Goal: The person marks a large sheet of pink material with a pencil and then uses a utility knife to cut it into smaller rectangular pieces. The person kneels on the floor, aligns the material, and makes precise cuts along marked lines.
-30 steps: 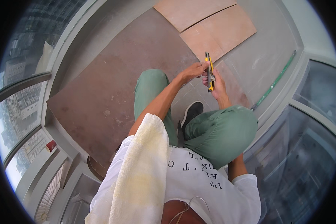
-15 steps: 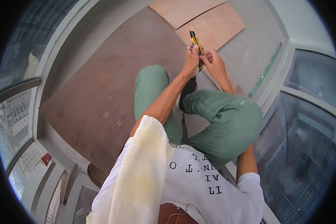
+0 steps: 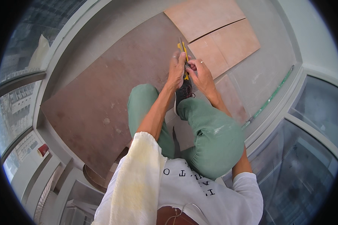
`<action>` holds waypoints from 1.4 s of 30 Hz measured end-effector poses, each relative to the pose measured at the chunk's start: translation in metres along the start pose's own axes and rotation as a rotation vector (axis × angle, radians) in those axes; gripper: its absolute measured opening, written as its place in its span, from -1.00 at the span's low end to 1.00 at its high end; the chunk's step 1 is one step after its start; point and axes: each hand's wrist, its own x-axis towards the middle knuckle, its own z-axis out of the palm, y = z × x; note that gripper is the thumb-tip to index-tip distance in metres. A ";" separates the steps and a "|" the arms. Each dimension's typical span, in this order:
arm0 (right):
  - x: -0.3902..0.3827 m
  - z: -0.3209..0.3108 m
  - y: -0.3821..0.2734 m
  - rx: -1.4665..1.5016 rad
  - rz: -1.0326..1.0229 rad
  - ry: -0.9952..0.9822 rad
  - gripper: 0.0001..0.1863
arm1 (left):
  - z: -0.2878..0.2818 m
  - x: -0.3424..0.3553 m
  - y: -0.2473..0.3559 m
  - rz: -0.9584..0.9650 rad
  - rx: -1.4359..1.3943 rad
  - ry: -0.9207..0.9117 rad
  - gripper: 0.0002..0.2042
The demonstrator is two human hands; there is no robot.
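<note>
A yellow and black utility knife point(image 3: 184, 49) is held out in front of me, above my dark shoe. My left hand point(image 3: 175, 70) wraps around its body, thumb along the top. A thin grey strip that looks like the blade sticks out past the far end. From the right, my right hand point(image 3: 203, 78) has its fingers closed in a pinch on the knife's near half. Just what those fingertips grip is partly hidden. Below both hands lie a large brown board point(image 3: 90, 93) and, beyond to the right, two pale tan panels point(image 3: 229, 47).
A green pole point(image 3: 272, 96) lies along the right-hand edge of the floor, beside a window frame. Another pale piece point(image 3: 232, 98) is on the floor near my right forearm. At the far left a red cup point(image 3: 43, 150) rests on a ledge by the windows.
Both hands and the knife have shifted left in the picture, from over a tan panel to over the brown board's edge. A grey strip now shows at the knife's far end.
</note>
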 end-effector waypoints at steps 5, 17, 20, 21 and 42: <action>0.010 0.014 0.006 -0.134 -0.166 0.001 -0.73 | 0.002 0.005 0.011 -0.122 -0.039 0.062 -0.40; 0.016 0.012 0.007 0.102 0.208 -0.052 -0.74 | 0.000 0.016 0.002 -0.255 -0.202 0.077 -0.37; 0.015 0.014 0.008 0.059 0.078 -0.011 -0.74 | -0.008 0.020 -0.004 -0.240 -0.170 0.048 -0.39; 0.014 0.013 0.009 0.016 0.002 -0.008 -0.74 | -0.006 0.018 -0.002 -0.231 -0.141 0.029 -0.40; 0.012 0.032 0.007 0.028 -0.037 0.048 -0.78 | -0.018 -0.001 0.006 -0.232 -0.150 0.066 -0.47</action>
